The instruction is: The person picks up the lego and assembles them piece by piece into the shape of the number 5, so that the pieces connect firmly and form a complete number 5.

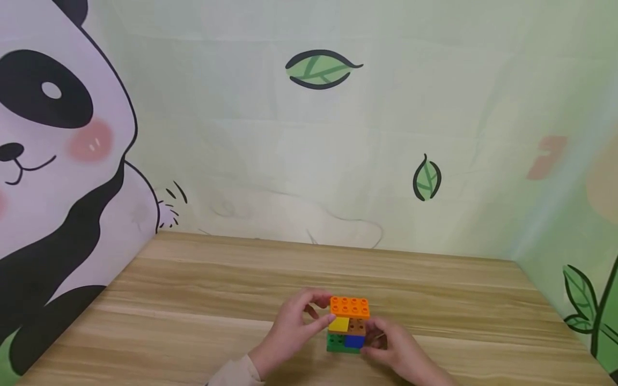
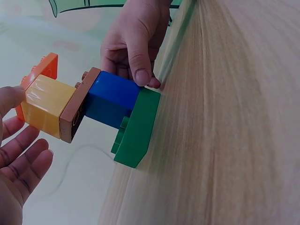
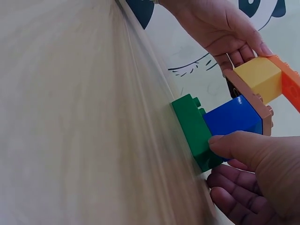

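A stack of toy building bricks stands upright on the wooden table. At its bottom is a green brick (image 3: pixel 191 129), with a blue brick (image 3: pixel 234 116) on its right half. Above lies a thin brown brick (image 2: pixel 79 105), carrying a yellow brick (image 2: pixel 47 104) on its left half. A thin orange brick (image 1: pixel 350 307) caps the stack and overhangs to the right. My left hand (image 1: pixel 294 324) pinches the orange brick's left end, thumb in front and fingers behind. Low on the right side, my right hand (image 1: pixel 398 348) holds the green brick, its thumb beside the blue brick.
The wooden table (image 1: pixel 193 289) extends around the stack. Behind it rises a pale green backdrop (image 1: pixel 232 107) printed with leaves, and a large panda print (image 1: pixel 58 203) covers the left side. Another printed panel (image 1: pixel 569 230) borders the table's right edge.
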A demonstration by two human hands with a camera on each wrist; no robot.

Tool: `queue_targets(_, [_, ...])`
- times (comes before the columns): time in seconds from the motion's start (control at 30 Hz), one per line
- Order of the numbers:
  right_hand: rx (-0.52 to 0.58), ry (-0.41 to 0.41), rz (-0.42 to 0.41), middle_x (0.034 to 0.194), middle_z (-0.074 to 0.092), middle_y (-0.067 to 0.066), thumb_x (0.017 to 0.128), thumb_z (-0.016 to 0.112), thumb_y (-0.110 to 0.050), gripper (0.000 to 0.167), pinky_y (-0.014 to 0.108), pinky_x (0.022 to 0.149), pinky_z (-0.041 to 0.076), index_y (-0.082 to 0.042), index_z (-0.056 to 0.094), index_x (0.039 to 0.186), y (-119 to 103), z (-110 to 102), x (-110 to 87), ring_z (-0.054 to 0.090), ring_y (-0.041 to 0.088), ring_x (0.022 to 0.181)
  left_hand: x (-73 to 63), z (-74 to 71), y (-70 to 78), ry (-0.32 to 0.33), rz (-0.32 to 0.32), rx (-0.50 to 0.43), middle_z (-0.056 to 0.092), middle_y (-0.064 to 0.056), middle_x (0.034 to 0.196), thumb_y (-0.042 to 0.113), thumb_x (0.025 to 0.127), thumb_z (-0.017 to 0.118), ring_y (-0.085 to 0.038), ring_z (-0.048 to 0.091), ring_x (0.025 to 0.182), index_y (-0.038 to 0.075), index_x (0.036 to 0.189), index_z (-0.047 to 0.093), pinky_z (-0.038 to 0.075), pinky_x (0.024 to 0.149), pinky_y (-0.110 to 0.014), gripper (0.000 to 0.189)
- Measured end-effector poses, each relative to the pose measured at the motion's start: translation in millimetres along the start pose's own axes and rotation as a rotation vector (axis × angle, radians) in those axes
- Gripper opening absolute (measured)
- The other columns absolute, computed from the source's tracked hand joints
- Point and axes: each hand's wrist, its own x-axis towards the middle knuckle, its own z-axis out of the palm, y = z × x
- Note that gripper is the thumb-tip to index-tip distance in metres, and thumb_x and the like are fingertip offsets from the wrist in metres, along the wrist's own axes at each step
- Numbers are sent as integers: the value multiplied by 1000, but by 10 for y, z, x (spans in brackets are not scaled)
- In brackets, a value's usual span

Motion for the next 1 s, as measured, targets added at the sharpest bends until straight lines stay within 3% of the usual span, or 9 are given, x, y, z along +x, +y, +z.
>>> queue_targets(1.0, [-24, 19, -53, 100, 68, 7, 84, 72, -17, 36, 20, 72, 53, 0, 59, 113, -34, 2, -31, 60, 4, 84, -1, -7, 23, 27, -43, -16, 66, -4, 110, 26, 89, 68, -19, 60, 100, 10, 116, 62, 54, 80, -24, 32])
